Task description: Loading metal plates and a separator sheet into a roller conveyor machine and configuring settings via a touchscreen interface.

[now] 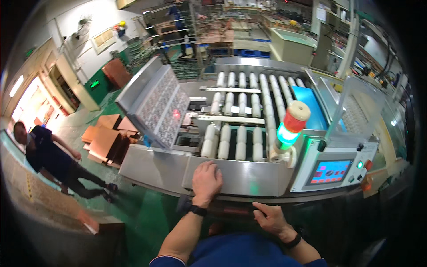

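My left hand (207, 181) lies over the top edge of the steel front panel (240, 177) of a roller conveyor machine, fingers laid on the metal and holding nothing. Lower and to the right, my right hand (272, 218) hovers in front of the machine, its index finger stretched out and the others loosely bent. It appears to hold nothing. Beyond my hands run rows of white rollers (241, 142) with two pale guide bars (231, 119) across them. To their left, a tilted rack holds a stack of patterned panels (160, 104).
A signal tower (294, 120), lit green, stands near a control screen (330, 172) at right. A blue sheet (310, 107) lies beside the rollers. Copper-coloured boards (106, 138) are piled on the floor at left. Farther left, a person (62, 155) in dark clothing is walking. A pale tank (292, 46) stands behind.
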Motion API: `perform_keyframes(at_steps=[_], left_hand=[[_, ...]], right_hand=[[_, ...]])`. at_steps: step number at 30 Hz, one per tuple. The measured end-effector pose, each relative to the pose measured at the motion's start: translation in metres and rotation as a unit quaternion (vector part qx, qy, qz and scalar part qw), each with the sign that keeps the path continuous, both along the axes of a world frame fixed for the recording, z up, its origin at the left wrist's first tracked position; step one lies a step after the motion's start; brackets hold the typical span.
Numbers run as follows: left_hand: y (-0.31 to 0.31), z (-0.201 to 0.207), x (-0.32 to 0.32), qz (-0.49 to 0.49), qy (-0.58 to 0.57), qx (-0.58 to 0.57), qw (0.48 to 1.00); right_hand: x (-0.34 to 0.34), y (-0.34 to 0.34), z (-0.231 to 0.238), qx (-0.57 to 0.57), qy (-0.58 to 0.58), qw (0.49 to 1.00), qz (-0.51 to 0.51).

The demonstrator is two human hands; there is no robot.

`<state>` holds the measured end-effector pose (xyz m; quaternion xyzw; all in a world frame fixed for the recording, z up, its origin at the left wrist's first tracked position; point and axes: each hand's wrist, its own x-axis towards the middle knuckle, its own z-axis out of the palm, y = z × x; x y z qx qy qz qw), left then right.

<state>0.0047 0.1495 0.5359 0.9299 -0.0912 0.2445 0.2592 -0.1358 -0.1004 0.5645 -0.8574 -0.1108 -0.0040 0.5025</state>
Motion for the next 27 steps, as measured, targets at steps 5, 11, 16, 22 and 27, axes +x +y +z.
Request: perform_keyframes(at_steps=[5, 11, 16, 22, 27], left_hand=[[0.007, -0.003, 0.003, 0.007, 0.018, 0.014, 1.000], [0.000, 0.000, 0.014, -0.005, 0.002, 0.019, 1.000], [-0.006, -0.003, 0.011, 0.002, 0.014, 0.025, 1.000], [-0.004, -0.003, 0.008, -0.007, -0.005, 0.021, 1.000], [0.001, 0.001, 0.002, -0.029, -0.003, 0.022, 0.999]], right_hand=[[0.012, 0.003, 0.008, -0.014, -0.069, 0.997, 0.012], [0.006, -0.018, 0.009, 0.012, 0.011, 0.998, -0.052], [-0.012, -0.029, -0.016, 0.005, 0.070, 0.994, -0.079], [-0.017, -0.018, -0.018, -0.007, 0.020, 0.997, -0.073], [-0.012, 0.000, -0.011, 0.004, 0.031, 0.996, -0.081]])
